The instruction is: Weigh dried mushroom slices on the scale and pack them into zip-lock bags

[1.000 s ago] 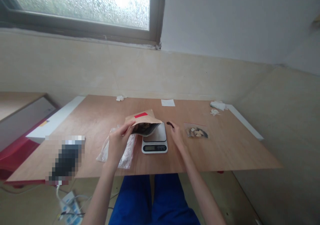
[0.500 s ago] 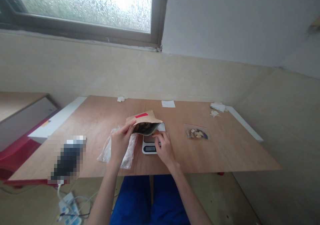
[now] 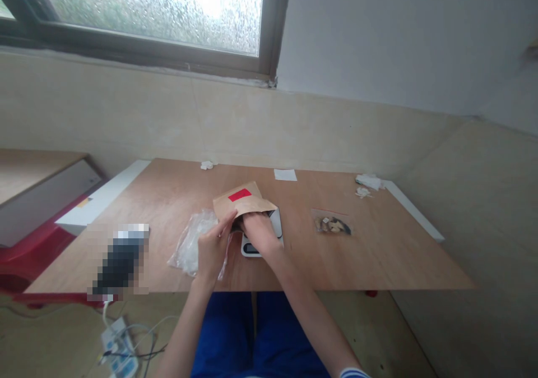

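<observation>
A brown kraft paper pouch [image 3: 222, 204] with a red label is tilted with its mouth toward me. My left hand [image 3: 214, 243] pinches the pouch's near edge at the left. Inside the mouth is my right hand [image 3: 258, 232], its fingers hidden by the paper. Beneath the pouch and my right hand stands a white digital kitchen scale [image 3: 275, 221], partly covered, its dark display [image 3: 251, 248] showing at the front. Clear plastic bags [image 3: 189, 246] lie just left of the scale. Off to the right rests a zip bag of dried pieces [image 3: 332, 224], light and dark.
The wooden table [image 3: 390, 254] reaches the tiled wall. Along its back lie a white paper [image 3: 285, 175], a small white scrap [image 3: 207, 165] and crumpled white plastic [image 3: 369, 181]. A pixelated dark object [image 3: 120, 263] sits front left, with a power strip [image 3: 119, 347] below on the floor.
My right hand has gone from the pouch's lower lip into its mouth. My left hand has shifted slightly right along with the pouch, whose red label now shows more.
</observation>
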### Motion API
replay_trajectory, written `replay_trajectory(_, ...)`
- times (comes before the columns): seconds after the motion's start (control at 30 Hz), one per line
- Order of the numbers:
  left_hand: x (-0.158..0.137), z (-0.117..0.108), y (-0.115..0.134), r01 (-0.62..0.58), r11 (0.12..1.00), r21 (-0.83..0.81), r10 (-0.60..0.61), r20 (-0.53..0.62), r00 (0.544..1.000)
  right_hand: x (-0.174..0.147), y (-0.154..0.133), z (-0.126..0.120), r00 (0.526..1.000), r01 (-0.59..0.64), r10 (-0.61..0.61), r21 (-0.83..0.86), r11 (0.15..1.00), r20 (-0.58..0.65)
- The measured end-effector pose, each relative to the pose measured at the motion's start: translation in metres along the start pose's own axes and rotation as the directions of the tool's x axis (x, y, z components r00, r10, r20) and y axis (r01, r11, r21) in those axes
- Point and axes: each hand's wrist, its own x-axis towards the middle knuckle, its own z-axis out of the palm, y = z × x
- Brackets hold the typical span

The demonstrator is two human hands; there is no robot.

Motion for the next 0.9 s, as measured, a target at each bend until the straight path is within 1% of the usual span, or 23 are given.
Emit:
replay_trajectory(0.1,0.0,0.003,-0.003,0.01,1.0,0.019,-0.009,-0.018,1.0,0.003,-0.005,0.003,0.994,-0.066,0.075,-0.113,0.991,0.075)
replay_trajectory(0.23,0.002,0.004,-0.004,0.026,1.0,0.016,-0.026,-0.051,0.998,0.001,-0.01,0.005,0.993,-0.067,0.082,-0.168,0.983,0.086)
replay_trajectory(0.33,0.002,0.004,-0.004,0.026,1.0,0.0,-0.026,-0.059,0.998,0.0,-0.008,0.009,0.994,-0.033,0.054,-0.204,0.978,0.097)
replay_trajectory(0.4,0.002,0.005,-0.004,0.024,1.0,-0.009,-0.024,-0.054,0.998,-0.001,-0.005,0.013,0.994,-0.003,0.025,-0.199,0.98,0.108)
replay_trajectory(0.53,-0.001,0.008,-0.005,0.007,1.0,-0.017,-0.008,-0.062,0.998,0.002,0.002,0.02,0.991,0.097,-0.084,-0.129,0.987,0.108)
replay_trajectory(0.6,-0.002,0.008,-0.005,0.008,1.0,-0.021,-0.01,-0.068,0.998,0.005,0.003,0.021,0.99,0.113,-0.103,-0.111,0.987,0.091)
replay_trajectory(0.7,0.0,0.007,-0.005,0.032,0.999,-0.014,-0.033,-0.066,0.997,0.009,0.002,0.018,0.995,0.092,-0.086,-0.156,0.983,0.042)
replay_trajectory(0.77,0.002,0.005,-0.005,0.032,0.999,-0.02,-0.033,-0.07,0.997,0.01,0.002,0.014,0.995,0.103,-0.104,-0.201,0.974,0.007)
replay_trajectory(0.83,0.005,0.004,-0.005,0.023,0.999,-0.028,-0.025,-0.07,0.997,0.008,0.003,0.012,0.988,0.15,-0.153,-0.245,0.958,0.011)
replay_trajectory(0.9,0.006,0.003,-0.004,0.022,1.0,-0.022,-0.023,-0.064,0.998,0.004,0.005,0.01,0.979,0.205,-0.2,-0.274,0.94,0.047)
